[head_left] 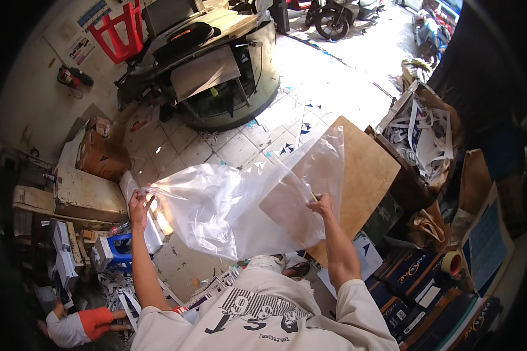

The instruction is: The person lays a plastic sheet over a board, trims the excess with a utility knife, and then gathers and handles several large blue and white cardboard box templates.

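A large clear plastic sheet or bag [216,213] is stretched out between my two hands, crumpled and shiny on its left part. At its upper left corner my left hand [139,206] pinches the plastic between the fingers. Farther right, my right hand [321,205] is closed and holds a small yellowish thing, too small to name, against the plastic. The right part of the sheet lies over a brown wooden board [363,181], which shows through it.
A bin of paper scraps [418,134] stands at the right, above stacked dark blue boxes [413,269] and a tape roll [451,263]. A blue stool [120,251] and cardboard box [102,153] are at left. Another person [79,322] bends at lower left. Scraps litter the tiled floor.
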Demonstrator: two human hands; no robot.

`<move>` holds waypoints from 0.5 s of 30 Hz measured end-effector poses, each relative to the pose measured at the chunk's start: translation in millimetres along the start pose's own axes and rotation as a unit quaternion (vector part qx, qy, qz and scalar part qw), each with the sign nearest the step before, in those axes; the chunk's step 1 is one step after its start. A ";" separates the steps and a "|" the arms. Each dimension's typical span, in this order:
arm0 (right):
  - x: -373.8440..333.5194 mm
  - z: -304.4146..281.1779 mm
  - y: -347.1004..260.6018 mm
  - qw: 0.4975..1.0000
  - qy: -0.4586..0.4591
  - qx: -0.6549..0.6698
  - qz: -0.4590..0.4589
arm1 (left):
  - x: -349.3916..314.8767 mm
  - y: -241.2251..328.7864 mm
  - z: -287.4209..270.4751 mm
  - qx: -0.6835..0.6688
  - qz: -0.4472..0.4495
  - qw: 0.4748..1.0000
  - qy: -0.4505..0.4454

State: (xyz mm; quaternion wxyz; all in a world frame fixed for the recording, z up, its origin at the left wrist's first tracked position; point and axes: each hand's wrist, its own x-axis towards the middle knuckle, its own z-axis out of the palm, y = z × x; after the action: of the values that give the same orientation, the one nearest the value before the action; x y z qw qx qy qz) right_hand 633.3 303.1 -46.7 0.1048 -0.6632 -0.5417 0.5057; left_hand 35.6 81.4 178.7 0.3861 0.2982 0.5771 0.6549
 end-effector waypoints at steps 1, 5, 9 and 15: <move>8.1 5.5 -11.4 1.000 -0.004 -0.006 -0.003 | 5.7 12.6 -7.9 0.043 -0.006 0.998 0.036; 32.6 -62.3 -115.0 0.935 0.302 -0.011 -0.187 | 84.6 78.2 -71.6 -0.008 0.083 0.990 0.114; -32.6 -257.7 -159.5 0.782 0.275 0.376 -0.413 | 141.9 142.0 -36.3 -0.212 0.263 0.937 0.088; -239.2 -312.5 -6.7 0.645 0.340 0.589 -0.348 | 55.5 48.6 -140.7 -0.252 0.204 0.946 0.024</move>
State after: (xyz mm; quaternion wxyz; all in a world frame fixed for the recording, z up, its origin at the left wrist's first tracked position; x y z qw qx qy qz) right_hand 897.8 236.3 237.0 0.8183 -0.3500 -0.2465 0.3836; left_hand -119.0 52.9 201.6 0.2933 0.2868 0.3290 0.8506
